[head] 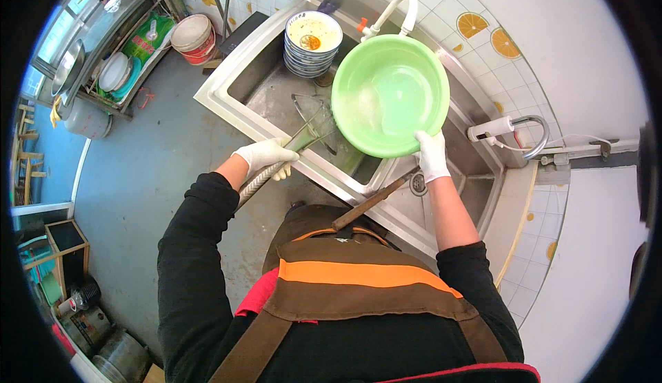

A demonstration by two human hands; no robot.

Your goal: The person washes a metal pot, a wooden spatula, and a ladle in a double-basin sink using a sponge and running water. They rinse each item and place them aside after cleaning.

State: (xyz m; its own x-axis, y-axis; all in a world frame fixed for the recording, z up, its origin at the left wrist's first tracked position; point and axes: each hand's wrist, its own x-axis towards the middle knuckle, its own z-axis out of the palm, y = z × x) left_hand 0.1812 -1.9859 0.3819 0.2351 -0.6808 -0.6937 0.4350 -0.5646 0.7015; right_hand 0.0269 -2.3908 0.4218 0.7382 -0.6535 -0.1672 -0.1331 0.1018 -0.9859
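Note:
My left hand (266, 156), in a white glove, grips the ridged metal handle (256, 183) of a long tool. Its far end, a blurred wire frame that may be a strainer (316, 124), hangs over the left bowl of the stainless steel sink (269, 89). My right hand (432, 155), also gloved, holds the near rim of a light green plastic basin (390, 91) over the sink divider. The basin's inside faces up and is shiny; whether it holds water I cannot tell. Behind it, at the left, stand stacked blue-rimmed bowls (313, 44), the top one with orange residue.
A wooden handle (375, 199) crosses the sink's front edge, its far end hidden. A white curved tap (401, 5) rises behind the basin; a second faucet (496, 128) stands at the right. Buckets (194, 39) and a metal shelf (134, 57) with dishes stand at the left.

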